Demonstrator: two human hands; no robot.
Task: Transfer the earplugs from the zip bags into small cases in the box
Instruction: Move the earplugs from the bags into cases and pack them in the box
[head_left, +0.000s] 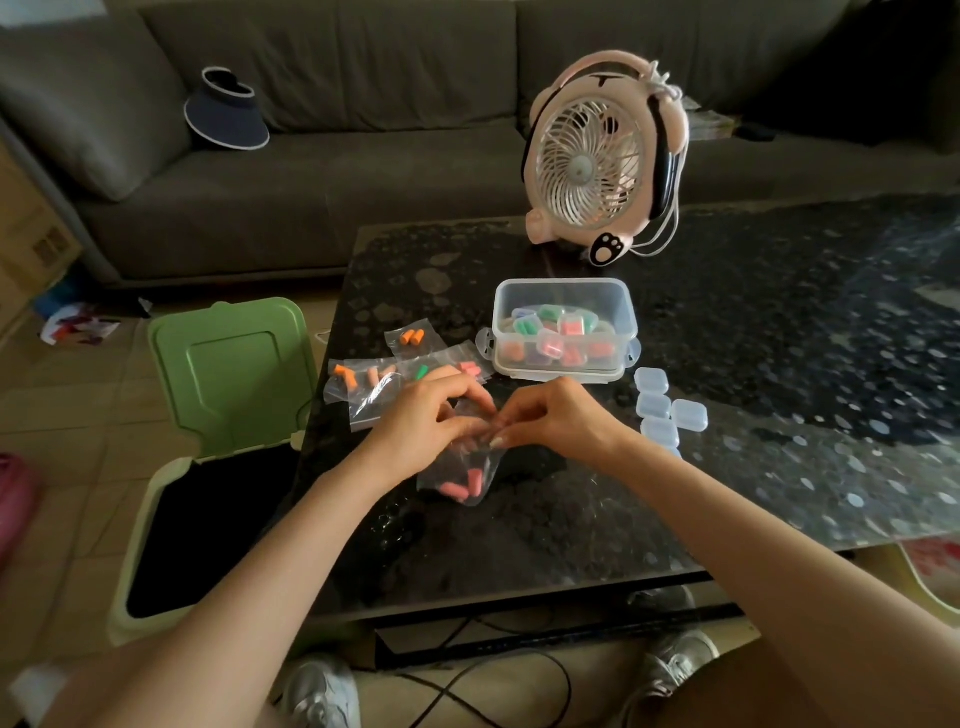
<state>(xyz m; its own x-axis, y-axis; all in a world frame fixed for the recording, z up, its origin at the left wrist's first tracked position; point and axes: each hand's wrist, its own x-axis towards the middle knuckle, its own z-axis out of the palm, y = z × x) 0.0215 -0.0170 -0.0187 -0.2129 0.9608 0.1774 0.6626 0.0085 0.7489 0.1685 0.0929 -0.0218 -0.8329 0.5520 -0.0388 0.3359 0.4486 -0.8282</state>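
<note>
While cases (551, 344) fill the box (563, 282), one bag (491, 463) holds earplugs (462, 487).

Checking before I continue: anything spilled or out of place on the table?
Nothing stands out. Left hand and right hand pinch the clear zip bag of pink earplugs; the clear plastic box stands upright; no loose earplugs show.

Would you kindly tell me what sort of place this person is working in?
Most likely a home living room: a grey sofa runs behind a low dark coffee table, a pink tabletop fan stands on it, and an open green waste bin sits beside it.
</note>
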